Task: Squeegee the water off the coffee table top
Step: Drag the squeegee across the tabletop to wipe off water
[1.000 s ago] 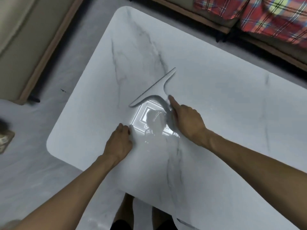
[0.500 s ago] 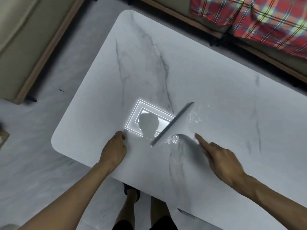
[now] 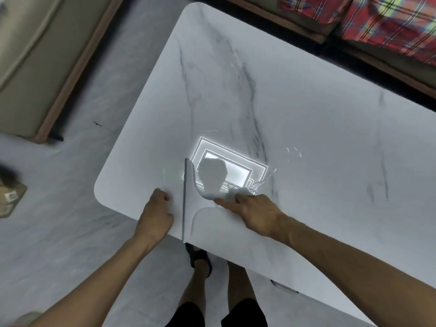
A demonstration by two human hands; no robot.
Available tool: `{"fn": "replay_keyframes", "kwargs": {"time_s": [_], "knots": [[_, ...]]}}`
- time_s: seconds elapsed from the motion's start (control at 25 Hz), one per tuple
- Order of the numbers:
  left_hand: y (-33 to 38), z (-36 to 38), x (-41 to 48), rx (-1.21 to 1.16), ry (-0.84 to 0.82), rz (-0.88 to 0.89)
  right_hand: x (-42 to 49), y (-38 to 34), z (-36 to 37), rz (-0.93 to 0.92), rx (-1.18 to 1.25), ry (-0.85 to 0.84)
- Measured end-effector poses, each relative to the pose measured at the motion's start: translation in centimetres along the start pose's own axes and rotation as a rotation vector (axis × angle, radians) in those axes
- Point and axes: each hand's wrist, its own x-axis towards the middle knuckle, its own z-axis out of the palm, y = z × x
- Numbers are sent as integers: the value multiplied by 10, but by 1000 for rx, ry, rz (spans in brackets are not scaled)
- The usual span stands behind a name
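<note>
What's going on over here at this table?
A person is clearing water off a white marble-patterned coffee table. Their right hand grips the handle of a pale grey T-shaped squeegee, whose blade lies at the table's near edge, close to their body. The left hand rests on the tabletop beside the blade, fingers curled. Glinting streaks of water farther in are not yet wiped.

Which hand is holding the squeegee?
The right hand, gripping the squeegee by its handle, forefinger stretched along it; the left hand merely rests, fingers curled, on the coffee table beside the blade, holding nothing.
</note>
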Motion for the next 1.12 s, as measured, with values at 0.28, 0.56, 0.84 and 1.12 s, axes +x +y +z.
{"fn": "replay_keyframes", "kwargs": {"time_s": [0.28, 0.56, 0.84, 1.12], "knots": [[27, 37, 1, 69, -168, 147, -170, 76, 12, 522, -11, 33], [8, 6, -5, -140, 273, -23, -88, 5, 1, 188, -71, 19], [-56, -44, 8, -223, 347, -267, 111, -83, -21, -136, -102, -27], [-37, -26, 15, -169, 146, -90, 62, 17, -53, 270, 33, 133]]}}
